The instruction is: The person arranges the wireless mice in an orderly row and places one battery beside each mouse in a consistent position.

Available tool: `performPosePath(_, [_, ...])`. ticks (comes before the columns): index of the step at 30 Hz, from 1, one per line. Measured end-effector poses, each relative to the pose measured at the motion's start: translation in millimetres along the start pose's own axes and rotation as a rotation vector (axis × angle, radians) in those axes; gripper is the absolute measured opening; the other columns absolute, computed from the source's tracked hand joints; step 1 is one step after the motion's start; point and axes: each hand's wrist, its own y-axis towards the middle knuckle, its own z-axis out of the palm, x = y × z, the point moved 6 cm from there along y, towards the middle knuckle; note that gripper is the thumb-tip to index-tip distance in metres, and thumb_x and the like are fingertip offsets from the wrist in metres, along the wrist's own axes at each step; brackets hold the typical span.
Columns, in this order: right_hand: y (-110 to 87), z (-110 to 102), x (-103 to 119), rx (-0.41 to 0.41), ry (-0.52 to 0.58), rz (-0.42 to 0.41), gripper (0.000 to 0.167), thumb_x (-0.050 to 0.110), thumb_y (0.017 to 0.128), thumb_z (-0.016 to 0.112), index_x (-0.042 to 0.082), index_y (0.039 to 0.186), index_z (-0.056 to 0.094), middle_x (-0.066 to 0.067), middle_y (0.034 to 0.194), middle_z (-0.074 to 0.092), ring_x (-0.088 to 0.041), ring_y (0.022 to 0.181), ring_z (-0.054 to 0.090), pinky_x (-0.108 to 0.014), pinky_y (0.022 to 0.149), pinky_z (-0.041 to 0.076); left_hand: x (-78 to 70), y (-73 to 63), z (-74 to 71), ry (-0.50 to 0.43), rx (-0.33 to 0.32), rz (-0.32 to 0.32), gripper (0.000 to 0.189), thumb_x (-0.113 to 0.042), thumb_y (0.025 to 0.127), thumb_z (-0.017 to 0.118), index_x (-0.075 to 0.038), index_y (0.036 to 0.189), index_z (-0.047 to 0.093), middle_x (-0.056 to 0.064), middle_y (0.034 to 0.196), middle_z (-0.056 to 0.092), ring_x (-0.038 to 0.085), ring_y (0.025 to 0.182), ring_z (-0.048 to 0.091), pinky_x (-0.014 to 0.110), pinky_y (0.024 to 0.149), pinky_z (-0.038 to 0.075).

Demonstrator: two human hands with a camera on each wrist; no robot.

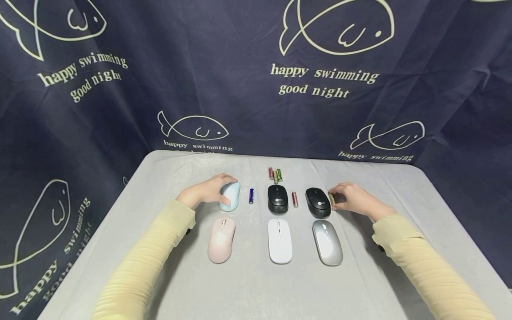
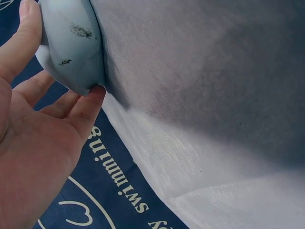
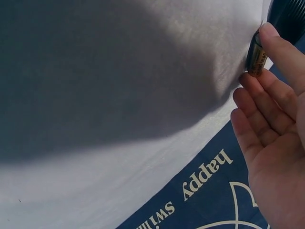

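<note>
My left hand grips a light blue computer mouse at the left of the back row, thumb and fingers on opposite sides. In the left wrist view, dark scuff marks show on the side of this mouse. At the right, my right hand pinches a gold and black battery by its ends between thumb and fingertips. This battery lies close beside the right-hand black mouse. A blue battery lies right of the light blue mouse.
Another black mouse sits mid-row, with a red battery to its right. Behind it lie red, gold and green batteries. In front are pink, white and silver mice. A dark blue curtain hangs behind.
</note>
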Motion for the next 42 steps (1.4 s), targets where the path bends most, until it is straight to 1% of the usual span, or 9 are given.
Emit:
performPosePath(8, [-0.8,1,0,0.004,0.011,0.010,0.044,0.012,0.066,0.083,-0.004,0.103,0.067,-0.015,0.095,0.068,-0.035,0.092,0.063,-0.050,0.085,0.049,3.6,1.5,1.2,-0.010,0.011,-0.014,0.079,-0.022,0.075,0.077,-0.002,0.141,0.040,0.022,0.145,0.035,0.037,0.135,0.032,0.048,0.112,0.027])
performPosePath(13, [0.8,1,-2,0.005,0.005,0.004,0.045,0.014,0.065,0.083,-0.004,0.103,0.067,-0.016,0.096,0.068,-0.035,0.092,0.062,-0.050,0.086,0.049,4.4,1.1,0.6,-0.012,0.009,-0.009,0.079,-0.022,0.075,0.077,-0.001,0.141,0.039,0.023,0.145,0.035,0.038,0.134,0.033,0.049,0.112,0.028])
performPosePath(21, [1.3,0,-5,0.004,0.003,-0.009,0.048,0.017,0.064,0.085,-0.004,0.103,0.067,-0.015,0.096,0.068,-0.034,0.093,0.062,-0.050,0.086,0.049,3.1,1.5,0.0,-0.020,0.001,0.003,0.078,-0.020,0.074,0.078,0.000,0.140,0.041,0.023,0.144,0.037,0.037,0.134,0.034,0.048,0.112,0.028])
performPosePath(25, [1.0,-2,-3,0.010,0.004,-0.008,0.050,0.018,0.064,0.085,-0.005,0.105,0.066,-0.017,0.098,0.068,-0.036,0.094,0.062,-0.051,0.087,0.048,3.6,2.0,0.3,-0.017,0.002,0.001,0.078,-0.020,0.074,0.078,0.000,0.140,0.041,0.023,0.144,0.037,0.037,0.134,0.034,0.047,0.112,0.027])
performPosePath(36, [4.3,-15,0,0.062,0.009,0.041,0.054,0.015,0.067,0.082,-0.009,0.112,0.062,-0.025,0.108,0.064,-0.043,0.104,0.057,-0.056,0.093,0.044,4.5,2.4,0.2,-0.009,0.012,-0.011,0.079,-0.022,0.075,0.078,-0.002,0.142,0.039,0.022,0.146,0.035,0.036,0.135,0.033,0.048,0.112,0.028])
performPosePath(42, [11.1,-22,2,0.055,0.005,0.030,0.053,0.014,0.069,0.080,-0.010,0.113,0.062,-0.026,0.109,0.063,-0.045,0.107,0.056,-0.057,0.096,0.042,2.6,1.6,0.1,-0.007,0.013,-0.009,0.079,-0.021,0.075,0.078,-0.001,0.141,0.040,0.022,0.145,0.035,0.036,0.135,0.033,0.048,0.112,0.028])
